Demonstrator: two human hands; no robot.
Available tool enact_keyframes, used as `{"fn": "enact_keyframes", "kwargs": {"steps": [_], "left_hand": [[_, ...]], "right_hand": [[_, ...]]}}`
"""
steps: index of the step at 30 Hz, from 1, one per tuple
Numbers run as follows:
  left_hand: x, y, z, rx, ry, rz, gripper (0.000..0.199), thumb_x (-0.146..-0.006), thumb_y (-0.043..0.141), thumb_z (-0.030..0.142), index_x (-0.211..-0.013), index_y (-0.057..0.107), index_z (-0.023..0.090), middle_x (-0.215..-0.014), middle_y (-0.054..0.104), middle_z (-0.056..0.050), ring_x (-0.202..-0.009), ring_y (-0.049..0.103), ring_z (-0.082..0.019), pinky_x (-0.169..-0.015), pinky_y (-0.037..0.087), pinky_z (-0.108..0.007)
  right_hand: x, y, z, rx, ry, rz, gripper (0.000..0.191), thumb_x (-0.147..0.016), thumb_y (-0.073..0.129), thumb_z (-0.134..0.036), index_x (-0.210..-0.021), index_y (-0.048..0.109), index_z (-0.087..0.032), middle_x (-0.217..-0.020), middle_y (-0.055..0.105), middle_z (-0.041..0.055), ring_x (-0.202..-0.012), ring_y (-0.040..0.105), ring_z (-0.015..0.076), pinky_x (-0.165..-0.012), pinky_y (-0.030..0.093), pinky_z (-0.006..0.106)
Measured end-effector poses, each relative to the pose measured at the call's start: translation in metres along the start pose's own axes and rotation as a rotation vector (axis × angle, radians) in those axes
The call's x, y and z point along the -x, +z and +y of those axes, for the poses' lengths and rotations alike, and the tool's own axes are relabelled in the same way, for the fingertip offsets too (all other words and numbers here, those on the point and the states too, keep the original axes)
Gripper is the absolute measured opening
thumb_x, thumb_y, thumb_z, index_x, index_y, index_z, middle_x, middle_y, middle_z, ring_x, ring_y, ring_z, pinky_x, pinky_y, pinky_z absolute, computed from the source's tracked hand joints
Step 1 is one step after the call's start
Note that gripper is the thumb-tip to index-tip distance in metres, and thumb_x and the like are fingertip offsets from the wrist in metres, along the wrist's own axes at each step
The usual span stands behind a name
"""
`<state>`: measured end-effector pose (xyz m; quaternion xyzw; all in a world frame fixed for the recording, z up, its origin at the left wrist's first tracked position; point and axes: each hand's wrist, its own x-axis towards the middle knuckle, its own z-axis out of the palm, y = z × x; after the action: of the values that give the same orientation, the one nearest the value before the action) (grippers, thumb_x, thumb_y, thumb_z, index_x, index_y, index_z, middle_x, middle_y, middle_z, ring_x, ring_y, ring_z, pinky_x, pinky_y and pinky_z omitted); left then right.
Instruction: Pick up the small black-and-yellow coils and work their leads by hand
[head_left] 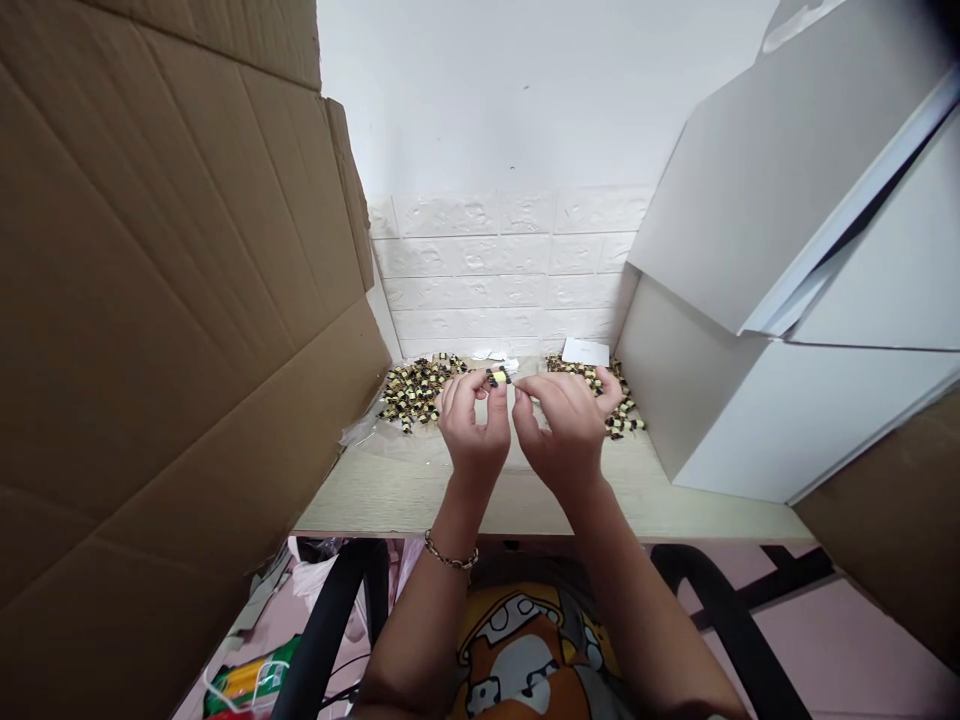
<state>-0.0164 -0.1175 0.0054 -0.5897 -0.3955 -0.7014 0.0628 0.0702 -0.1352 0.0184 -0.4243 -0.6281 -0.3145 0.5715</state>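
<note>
My left hand (473,418) pinches a small black-and-yellow coil (498,378) between thumb and forefinger, above the table. The coil has a yellow wrapped middle and dark ends. Close beside its right end, my right hand (561,420) is closed in a pinch at thumb and forefinger, its little finger sticking out. Whatever lies between those right fingertips is too small to make out. Behind my left hand spreads a pile of similar coils (417,390). A second pile of coils (628,427) lies partly hidden behind my right hand.
A tall cardboard sheet (187,300) walls off the left. White boxes (720,390) stand on the right. At the back, a white card (586,351) rests by the right pile, before a white brick-patterned wall (472,256). Clear plastic (367,428) lies under the left pile on the pale table (375,500).
</note>
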Motion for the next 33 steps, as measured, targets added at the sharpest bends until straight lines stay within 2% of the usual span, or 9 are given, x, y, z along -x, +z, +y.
{"fn": "enact_keyframes", "kwargs": {"steps": [5, 9, 14, 16, 19, 24, 28, 33], "left_hand": [[0.001, -0.008, -0.005, -0.089, 0.089, -0.074, 0.005, -0.074, 0.049, 0.02, -0.077, 0.052, 0.017, -0.063, 0.05, 0.001, -0.063, 0.044, -0.011, -0.066, 0.033, -0.026], [0.005, -0.012, -0.011, -0.097, 0.074, -0.129, 0.002, -0.074, 0.049, 0.02, -0.073, 0.049, 0.018, -0.062, 0.048, 0.001, -0.062, 0.044, -0.011, -0.067, 0.032, -0.026], [0.004, -0.013, -0.014, -0.061, 0.024, -0.203, 0.007, -0.073, 0.049, 0.021, -0.068, 0.048, 0.018, -0.06, 0.047, 0.002, -0.062, 0.043, -0.011, -0.066, 0.031, -0.026], [0.004, -0.013, -0.013, 0.031, -0.076, -0.233, 0.007, -0.073, 0.049, 0.023, -0.068, 0.049, 0.018, -0.062, 0.047, 0.002, -0.063, 0.043, -0.011, -0.065, 0.032, -0.025], [0.005, -0.009, -0.009, 0.287, -0.324, -0.273, 0.013, -0.075, 0.047, 0.026, -0.066, 0.047, 0.017, -0.061, 0.043, 0.002, -0.06, 0.04, -0.01, -0.059, 0.032, -0.022], [0.009, 0.0, -0.002, 0.591, -0.588, -0.251, 0.023, -0.076, 0.046, 0.029, -0.057, 0.039, 0.016, -0.057, 0.036, 0.003, -0.056, 0.035, -0.008, -0.055, 0.031, -0.02], [0.009, 0.003, 0.004, 0.719, -0.706, -0.251, 0.023, -0.076, 0.045, 0.026, -0.056, 0.037, 0.016, -0.058, 0.035, 0.002, -0.056, 0.036, -0.007, -0.056, 0.033, -0.021], [0.009, 0.002, 0.007, 0.733, -0.738, -0.302, 0.027, -0.077, 0.044, 0.026, -0.053, 0.035, 0.017, -0.056, 0.036, 0.002, -0.054, 0.035, -0.008, -0.053, 0.032, -0.023]], "right_hand": [[-0.001, 0.0, 0.006, -0.033, -0.056, -0.12, 0.009, -0.077, 0.045, -0.018, -0.074, 0.052, -0.021, -0.071, 0.063, -0.0046, -0.068, 0.055, 0.0094, -0.092, 0.019, 0.037], [-0.001, 0.002, 0.01, -0.063, -0.085, -0.227, 0.011, -0.078, 0.043, -0.019, -0.076, 0.053, -0.022, -0.075, 0.063, -0.0042, -0.071, 0.055, 0.0097, -0.093, 0.018, 0.036], [-0.001, 0.006, 0.016, -0.081, -0.082, -0.279, 0.012, -0.078, 0.043, -0.019, -0.078, 0.055, -0.022, -0.076, 0.063, -0.0045, -0.073, 0.055, 0.0097, -0.091, 0.019, 0.036], [-0.002, 0.006, 0.018, -0.091, -0.078, -0.296, 0.013, -0.078, 0.042, -0.018, -0.077, 0.055, -0.022, -0.076, 0.063, -0.004, -0.073, 0.055, 0.01, -0.091, 0.019, 0.036], [-0.002, 0.007, 0.02, -0.089, -0.078, -0.295, 0.014, -0.078, 0.043, -0.018, -0.077, 0.056, -0.022, -0.074, 0.063, -0.0043, -0.072, 0.055, 0.01, -0.09, 0.02, 0.036], [-0.001, 0.008, 0.022, -0.062, -0.092, -0.175, 0.011, -0.076, 0.048, -0.022, -0.073, 0.058, -0.023, -0.064, 0.06, -0.0053, -0.065, 0.053, 0.0093, -0.089, 0.023, 0.035], [0.001, 0.008, 0.025, -0.048, -0.099, -0.111, 0.009, -0.075, 0.051, -0.022, -0.073, 0.059, -0.024, -0.063, 0.059, -0.005, -0.063, 0.052, 0.0087, -0.086, 0.026, 0.034], [0.003, 0.008, 0.025, -0.069, -0.116, -0.1, 0.008, -0.073, 0.052, -0.021, -0.075, 0.06, -0.023, -0.067, 0.059, -0.0029, -0.066, 0.052, 0.0097, -0.081, 0.031, 0.032]]}}
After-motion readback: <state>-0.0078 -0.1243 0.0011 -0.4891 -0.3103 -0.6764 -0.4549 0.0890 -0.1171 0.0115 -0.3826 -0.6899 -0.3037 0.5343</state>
